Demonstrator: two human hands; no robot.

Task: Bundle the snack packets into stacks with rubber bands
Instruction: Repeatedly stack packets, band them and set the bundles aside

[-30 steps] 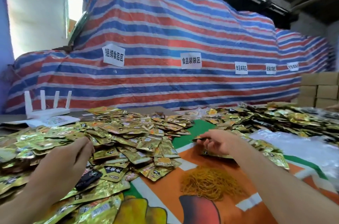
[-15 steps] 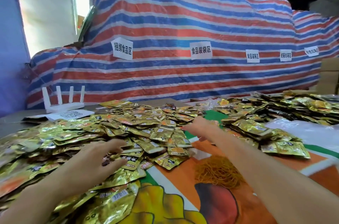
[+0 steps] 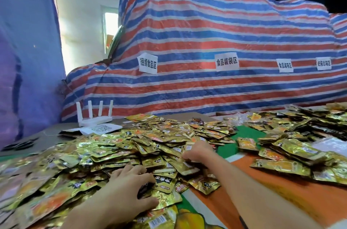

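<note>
The left hand (image 3: 129, 185) is laid on the near edge of a large pile of gold snack packets (image 3: 112, 153). Its grip is slack: the fingers (image 3: 131, 169) are spread over the foil, the thumb is held apart, and nothing is enclosed. The right hand (image 3: 198, 151) is placed farther into the same pile and is seen from the back, with its fingertips buried among the packets. Whether its grip is closed on one cannot be told.

The pile is spread loose over the left and middle of the counter (image 3: 281, 198) (the nearest packets are blurred), which is covered by a printed orange, green and white sheet. A second heap (image 3: 293, 153) of the same packets is seen to the right, parted from the first by a bare strip of sheet.

Behind the pile, a white router (image 3: 94, 119) with four upright antennas is set just beside a paper (image 3: 101, 127) printed with a square code. The background is filled by a red, white and blue striped tarpaulin (image 3: 206, 41), to which white paper labels (image 3: 147, 63) are fixed.
</note>
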